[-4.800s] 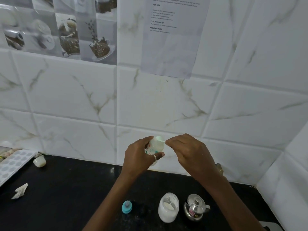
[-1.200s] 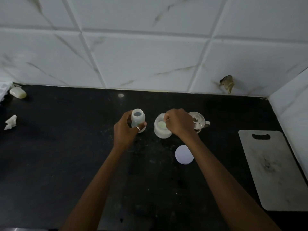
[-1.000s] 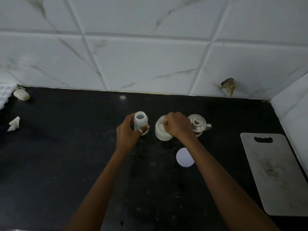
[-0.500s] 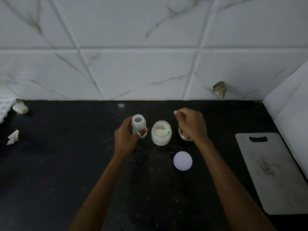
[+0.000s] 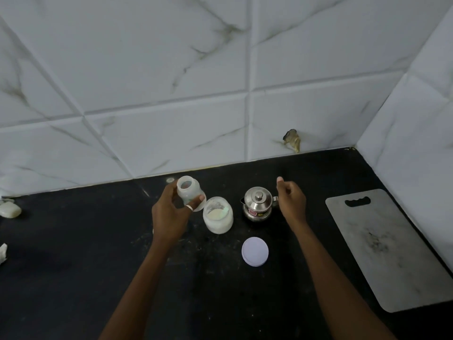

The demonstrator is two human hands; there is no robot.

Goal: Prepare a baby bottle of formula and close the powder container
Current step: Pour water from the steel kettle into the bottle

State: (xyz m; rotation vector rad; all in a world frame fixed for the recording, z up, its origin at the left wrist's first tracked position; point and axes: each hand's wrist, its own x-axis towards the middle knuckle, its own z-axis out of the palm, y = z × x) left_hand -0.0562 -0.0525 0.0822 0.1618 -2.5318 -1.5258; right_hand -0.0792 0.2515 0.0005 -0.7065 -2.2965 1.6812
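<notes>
Bottle (image 5: 188,192) held in left grip (image 5: 169,217), just beside jar (image 5: 218,218) — right grip (image 5: 293,202) curled, contents unclear.

Left hand (image 5: 171,212) in a curled grip — right hand (image 5: 291,200) well apart, fingers curled, thumb up

Lid (image 5: 255,251) before jar (image 5: 218,218) (kettle (image 5: 257,203) right).

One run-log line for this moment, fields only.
left hand: holds uncapped bottle | right hand: beside steel pot handle, grip unclear | powder jar: open | lid: on counter
</notes>
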